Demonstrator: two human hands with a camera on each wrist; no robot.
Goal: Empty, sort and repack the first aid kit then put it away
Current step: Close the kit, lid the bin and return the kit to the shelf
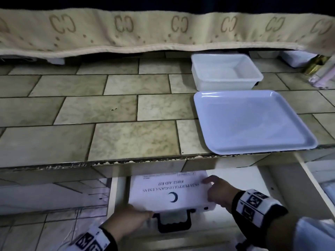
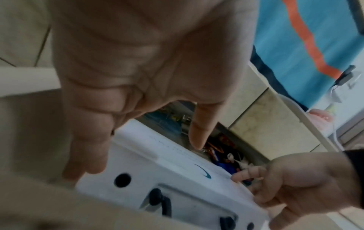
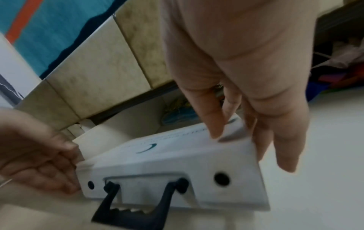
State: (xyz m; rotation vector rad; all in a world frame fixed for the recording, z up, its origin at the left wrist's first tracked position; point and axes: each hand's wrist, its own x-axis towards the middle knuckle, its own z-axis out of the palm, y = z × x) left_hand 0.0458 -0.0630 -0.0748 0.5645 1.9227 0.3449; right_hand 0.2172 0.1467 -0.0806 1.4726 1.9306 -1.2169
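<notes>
Both-handed grip: left hand point(image 1: 127, 219) and right hand point(image 1: 219, 191) pinching kit point(image 1: 169, 192) ends under table point(image 1: 76, 142) edge. Risk: snagging the edge, tilting, slipping.

We are seeing the tray point(image 1: 253, 122) lying on the counter point(image 1: 108, 124) at right, the tub point(image 1: 224, 71) sitting just beyond it, and the first aid kit point(image 1: 170, 191) lying in the drawer point(image 1: 244, 180) below the near edge.

Dim light; beige tiled counter point(image 1: 116, 113), patterned cloth point(image 1: 126, 31) behind
</notes>
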